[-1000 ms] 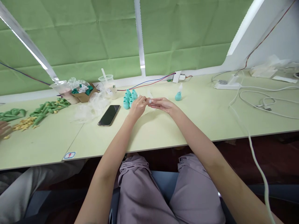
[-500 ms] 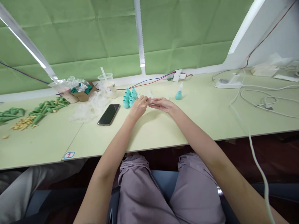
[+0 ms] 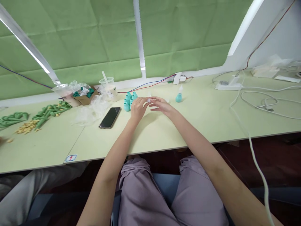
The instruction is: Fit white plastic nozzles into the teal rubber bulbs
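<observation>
My left hand [image 3: 139, 107] and my right hand [image 3: 162, 104] meet over the table, fingertips together around a small whitish, translucent piece [image 3: 149, 100]. Both hands are closed on it, and the fingers cover most of its shape. Just left of my left hand stands a cluster of several turquoise rubber bulbs [image 3: 127, 106] with open necks, partly hidden by that hand. To the right of my right hand, one turquoise bulb with a clear nozzle [image 3: 179, 96] stands upright. A few more translucent pieces [image 3: 149, 94] lie behind my fingers, too faint to make out well.
A phone [image 3: 109, 117] lies left of my hands, beside crumpled clear plastic [image 3: 90, 111]. Behind are a plastic cup with a straw [image 3: 110, 89] and a cardboard box [image 3: 88, 98]. Green and yellow pieces [image 3: 45, 113] lie far left. A power strip [image 3: 229, 85] and white cables [image 3: 270, 95] occupy the right.
My hands have shifted slightly, with the left hand's fingers now higher around the small piece and my right fingers more spread. The view has tilted a little. A blurred bit of another hand appears at far left.
</observation>
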A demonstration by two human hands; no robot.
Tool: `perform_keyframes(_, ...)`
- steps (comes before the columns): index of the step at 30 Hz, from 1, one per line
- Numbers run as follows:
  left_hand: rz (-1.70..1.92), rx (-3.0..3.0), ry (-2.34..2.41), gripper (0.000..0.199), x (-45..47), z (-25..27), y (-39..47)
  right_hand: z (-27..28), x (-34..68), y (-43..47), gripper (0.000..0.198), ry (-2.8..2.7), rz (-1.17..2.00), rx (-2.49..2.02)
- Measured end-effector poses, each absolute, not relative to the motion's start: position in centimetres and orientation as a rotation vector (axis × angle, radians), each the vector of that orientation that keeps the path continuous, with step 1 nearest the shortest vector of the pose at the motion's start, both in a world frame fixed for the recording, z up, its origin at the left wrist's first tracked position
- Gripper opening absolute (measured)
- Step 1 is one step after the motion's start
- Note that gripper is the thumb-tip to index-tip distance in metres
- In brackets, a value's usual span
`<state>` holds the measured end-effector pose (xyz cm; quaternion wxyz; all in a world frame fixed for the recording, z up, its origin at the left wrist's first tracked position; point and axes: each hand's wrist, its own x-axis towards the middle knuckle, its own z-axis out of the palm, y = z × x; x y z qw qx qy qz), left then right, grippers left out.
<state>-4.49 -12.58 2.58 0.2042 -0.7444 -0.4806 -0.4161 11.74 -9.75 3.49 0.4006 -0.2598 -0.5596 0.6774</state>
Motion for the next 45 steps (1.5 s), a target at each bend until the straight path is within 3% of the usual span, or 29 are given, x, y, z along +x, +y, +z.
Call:
perform_keyframes(4,-1.226,-2.014,-1.367,0.021,-4.4,3.2,-12.8,3.2,11.1,-10.0,0.03,-1.392,1.873,-0.569)
perform_keyframes(11,-1.172,-2.044,-1.391,0.025,-4.2,3.5,-13.3,3.2,10.8,-9.8,0.009,-1.18,1.852,-0.65)
perform_keyframes(20,-1.096,-1.974,-1.493,0.039,-6.2,4.1,-13.0,3.5,12.1,-8.5,0.012,-1.074,1.675,-0.732)
perform_keyframes(26,-1.071,-1.867,-1.862,0.018,-12.1,3.7,-12.3,3.5,12.3,-8.1,0.013,-0.938,1.608,-0.842)
perform_keyframes(45,-1.013,-2.087,-1.899,0.022,-13.7,2.3,-11.2,3.2,12.0,-8.3,0.014,-0.989,1.596,-0.849)
